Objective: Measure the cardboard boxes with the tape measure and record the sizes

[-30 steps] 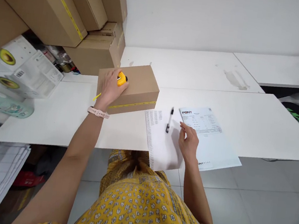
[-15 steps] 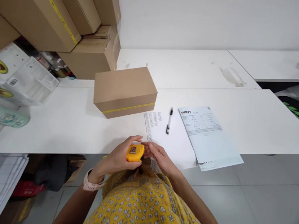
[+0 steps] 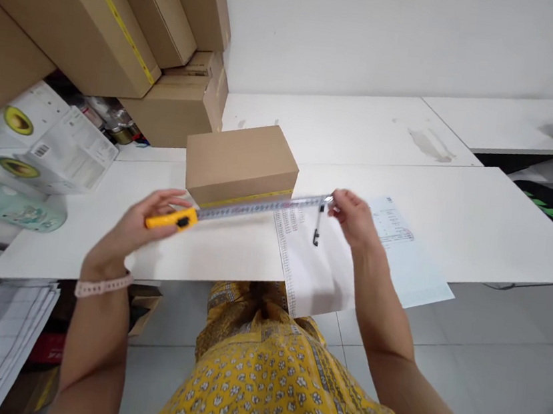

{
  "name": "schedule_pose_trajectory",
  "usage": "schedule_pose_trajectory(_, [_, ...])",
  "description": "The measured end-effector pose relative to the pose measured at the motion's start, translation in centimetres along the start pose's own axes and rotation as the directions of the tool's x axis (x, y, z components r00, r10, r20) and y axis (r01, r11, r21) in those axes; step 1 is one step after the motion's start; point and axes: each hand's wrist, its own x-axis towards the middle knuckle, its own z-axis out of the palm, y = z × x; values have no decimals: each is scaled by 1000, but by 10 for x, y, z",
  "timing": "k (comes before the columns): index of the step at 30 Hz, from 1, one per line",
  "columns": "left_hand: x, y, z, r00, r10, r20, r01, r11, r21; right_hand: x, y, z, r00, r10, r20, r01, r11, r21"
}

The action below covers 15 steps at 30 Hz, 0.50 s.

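- One tape [image 3: 167, 219], held up over the near part of the table [image 3: 230, 252], in front of the box [image 3: 242, 159]; blade [image 3: 250, 210] drawn out from left to right, with markings too blurred to read.
- Left hand [image 3: 136, 225]: closed on the yellow case, thumb below, fingers above and somewhat fanned, not wrapped tight.
- Right hand [image 3: 355, 223]: fingertips pinched together on the free end of the blade, just above the tip of the pen [image 3: 317, 232].
- Box: flat on the table, yellow-striped face toward the wearer. Blade: roughly in line with the lower edge of that face; contact with the box not possible to tell.
- Below the right hand: sheet [image 3: 322, 266] under the pen, overhanging the table's front edge; form [image 3: 414, 274] partly hidden behind the forearm.
- Apparent step: blade stretched out to a length. Best done with light, even tension, free of twist or sag.
- Advisable at the left: a fuller hold on the case, against sudden recoil.
- Advisable at the right: a pinch at the very end only, clear of the markings.
- For a sound reading along an edge: blade flat against it, end flush with the corner, eye square to the mark.
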Motion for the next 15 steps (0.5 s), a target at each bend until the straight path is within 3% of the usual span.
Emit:
schedule_pose_trajectory(3, [33, -9, -49, 993, -70, -99, 62, 995, -81, 57, -22, -11, 998, -18, -57, 18, 1000, 5])
schedule_pose_trajectory(6, [65, -18, -77, 984, -159, -75, 146, 978, -149, 100, -29, 8, 999, 20, -44, -24, 996, -84])
schedule_pose_trajectory(10, [93, -24, -90, 979, -195, -52, 178, 956, -233, 129, -29, 52, 996, 79, -32, -84, 979, -184])
schedule_pose_trajectory(15, [110, -20, -87, 983, -183, 24, 183, 945, -271, 136, -25, 94, 995, 92, 27, -82, 965, -250])
